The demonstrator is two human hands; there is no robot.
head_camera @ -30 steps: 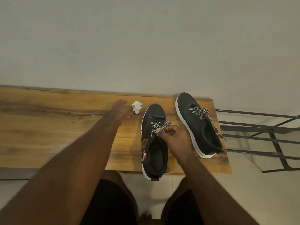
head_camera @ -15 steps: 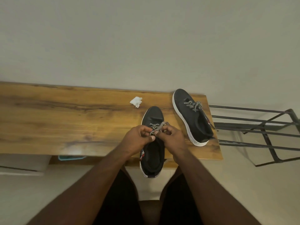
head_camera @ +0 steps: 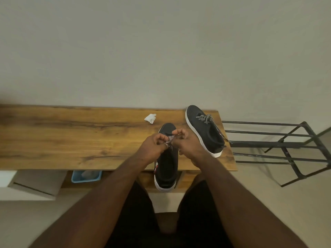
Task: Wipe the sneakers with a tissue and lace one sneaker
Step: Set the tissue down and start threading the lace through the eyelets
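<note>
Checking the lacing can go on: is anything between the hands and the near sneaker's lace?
Nothing visible: the left hand and right hand already pinch the lace over the near sneaker; the tissue lies apart.

both forearms were bare, no sleeves reaching the wrists, and the left hand and right hand wore no gloves. below the hands, the person wore black shorts.

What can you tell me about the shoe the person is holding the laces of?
The near sneaker is black with a white sole and a bit of red on its side. It lies on the wooden bench, toe toward the wall, heel past the front edge. The left hand and right hand pinch its black-and-white laces over the tongue.
</note>
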